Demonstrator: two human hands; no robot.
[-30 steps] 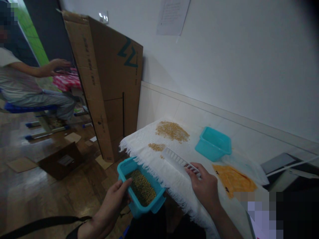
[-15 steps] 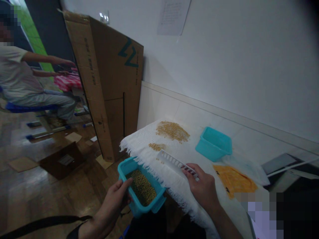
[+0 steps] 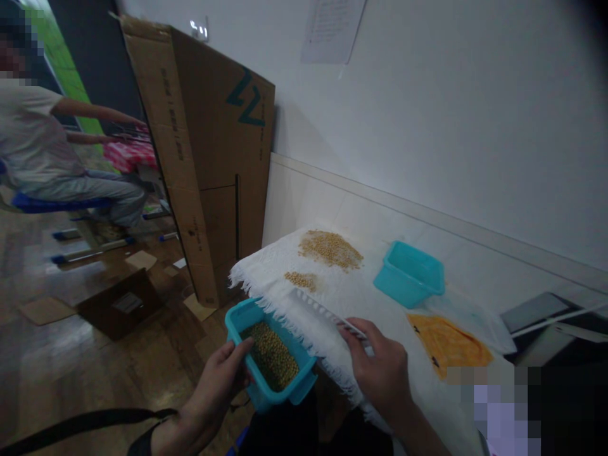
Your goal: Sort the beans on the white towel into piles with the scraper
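My left hand point(image 3: 228, 364) grips the near left rim of a turquoise plastic bin point(image 3: 306, 370), held below the table's fringed edge. Yellowish soybeans point(image 3: 275, 354) cover the bin's bottom. In my right hand point(image 3: 377, 361) is a white slotted plastic strip point(image 3: 327, 313), tilted over the white cloth point(image 3: 266, 269), its far end near the cloth's edge above the bin. Just beyond that end lies a small heap of soybeans point(image 3: 301, 280). Farther back spreads a larger pile of soybeans point(image 3: 332, 248).
A second turquoise bin point(image 3: 408, 275) stands on the table's right, behind an orange mesh bag point(image 3: 449, 342) and a clear plastic bag point(image 3: 482, 323). One tall cardboard box point(image 3: 223, 164) rises at the left. Beyond it a person point(image 3: 42, 139) sits, and cardboard pieces point(image 3: 118, 304) lie on the floor.
My right hand has drawn the strip slightly left and toward the bin, tilting it more. A few loose beans near its far end no longer show. My left hand keeps its hold on the bin.
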